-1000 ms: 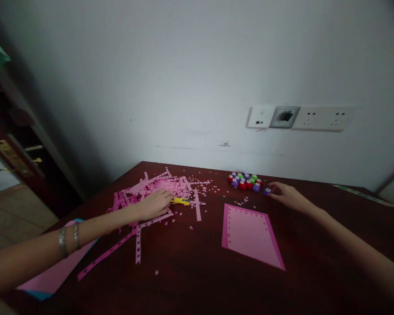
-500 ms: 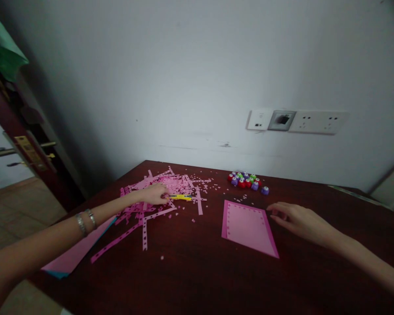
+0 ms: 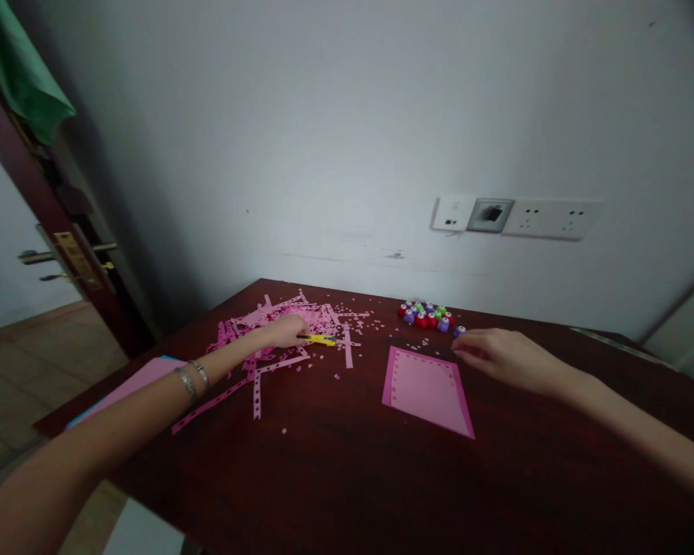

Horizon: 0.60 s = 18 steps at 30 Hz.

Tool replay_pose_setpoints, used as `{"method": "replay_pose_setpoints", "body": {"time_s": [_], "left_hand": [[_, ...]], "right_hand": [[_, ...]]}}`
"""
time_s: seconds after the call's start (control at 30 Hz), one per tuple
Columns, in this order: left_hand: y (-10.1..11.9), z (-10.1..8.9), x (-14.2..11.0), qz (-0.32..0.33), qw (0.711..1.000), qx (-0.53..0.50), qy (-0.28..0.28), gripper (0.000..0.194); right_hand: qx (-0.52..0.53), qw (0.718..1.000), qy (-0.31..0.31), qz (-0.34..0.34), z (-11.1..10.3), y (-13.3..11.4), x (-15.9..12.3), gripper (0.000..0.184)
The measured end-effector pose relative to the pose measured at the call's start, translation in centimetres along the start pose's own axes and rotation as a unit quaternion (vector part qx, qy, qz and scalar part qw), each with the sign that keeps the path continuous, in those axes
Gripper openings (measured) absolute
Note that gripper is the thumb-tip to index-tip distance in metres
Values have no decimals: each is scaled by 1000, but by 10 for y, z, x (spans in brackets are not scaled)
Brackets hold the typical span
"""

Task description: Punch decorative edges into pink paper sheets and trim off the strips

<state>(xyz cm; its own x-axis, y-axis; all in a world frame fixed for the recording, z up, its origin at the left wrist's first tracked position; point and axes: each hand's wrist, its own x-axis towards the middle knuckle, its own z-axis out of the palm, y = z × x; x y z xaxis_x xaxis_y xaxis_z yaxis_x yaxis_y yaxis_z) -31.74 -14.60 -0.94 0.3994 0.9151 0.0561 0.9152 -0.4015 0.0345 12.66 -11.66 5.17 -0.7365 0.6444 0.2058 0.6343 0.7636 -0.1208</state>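
My left hand (image 3: 289, 331) is curled at the dark end of a yellow utility knife (image 3: 322, 339), its fingers partly hidden. The knife lies beside a heap of pink punched paper strips (image 3: 260, 337). My right hand (image 3: 506, 356) holds nothing, its thumb and fingers slightly apart. Its fingertips are just in front of a lone purple stamp (image 3: 459, 331) and above the right corner of a pink sheet. That light pink sheet (image 3: 431, 389), with small marks along its top and left edges, lies on a darker pink sheet (image 3: 467, 420).
Several red, green and purple stamps (image 3: 422, 317) cluster near the wall. Small paper bits (image 3: 375, 325) are scattered over the dark red table (image 3: 335, 493). Pink and blue sheets (image 3: 130, 385) lie at the left edge under my left forearm. Sockets (image 3: 549, 220) are on the wall.
My right hand has moved left and forward, from beside the pink sheets to the lone purple stamp. My left hand has shifted right, closer over the knife's end. The view has tilted slightly.
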Motion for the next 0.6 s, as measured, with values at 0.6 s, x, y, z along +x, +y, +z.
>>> {"method": "replay_pose_setpoints", "body": {"time_s": [0.6], "left_hand": [[112,-74,45,244,938,139,203,26]], "right_hand": [[618,770,25,157,23,-70,23,38]]}}
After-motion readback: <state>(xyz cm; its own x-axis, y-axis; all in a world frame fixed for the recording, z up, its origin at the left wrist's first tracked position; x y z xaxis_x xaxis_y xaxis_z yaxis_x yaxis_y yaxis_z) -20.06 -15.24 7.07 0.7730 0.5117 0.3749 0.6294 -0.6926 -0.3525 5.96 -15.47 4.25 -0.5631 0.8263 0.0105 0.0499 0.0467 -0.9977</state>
